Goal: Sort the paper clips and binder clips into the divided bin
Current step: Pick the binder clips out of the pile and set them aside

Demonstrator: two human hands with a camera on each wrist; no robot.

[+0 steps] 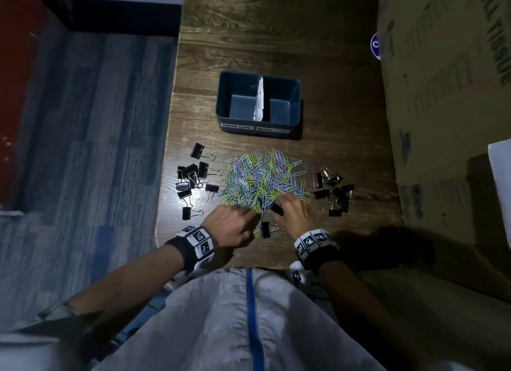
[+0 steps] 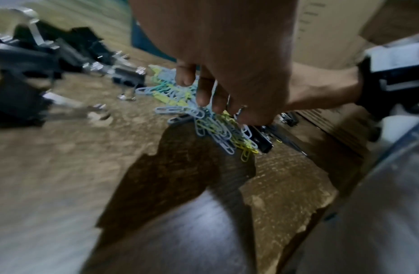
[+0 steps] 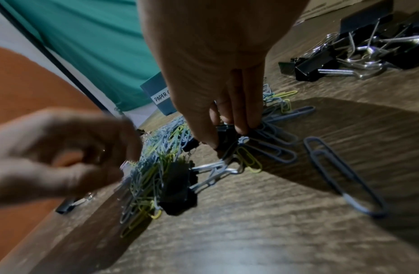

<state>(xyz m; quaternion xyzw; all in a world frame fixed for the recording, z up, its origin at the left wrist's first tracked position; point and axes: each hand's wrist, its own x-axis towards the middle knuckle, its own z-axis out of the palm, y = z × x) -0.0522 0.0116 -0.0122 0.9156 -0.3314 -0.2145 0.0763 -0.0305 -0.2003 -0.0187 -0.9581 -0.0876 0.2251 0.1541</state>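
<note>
A: Well, what's hard to make out?

B: The left hand point(image 1: 231, 228) blurs in both wrist views. Its fingers curl round a bunch of paper clips point(image 2: 217, 128) at the near edge of the pile point(image 1: 262, 181). The right hand point(image 1: 294, 214) pinches a black binder clip point(image 3: 227, 133) between thumb and fingertips, mostly hidden by them.

A: Edges and room?

B: The pile sits mid-table point(image 1: 276, 38), binder clips in a left group point(image 1: 193, 181) near the table's left edge and a right group point(image 1: 333, 189) near a cardboard box point(image 1: 448, 121). One lies between the wrists point(image 1: 266, 229). The bin point(image 1: 258, 127) stands beyond the pile, both halves bare, with open wood behind it.

A: Any writing?

B: The bin's labels read "PAPER CLIPS" left and "BINDER CLIPS" right. A blue sticker point(image 1: 375, 45) is cut off.
</note>
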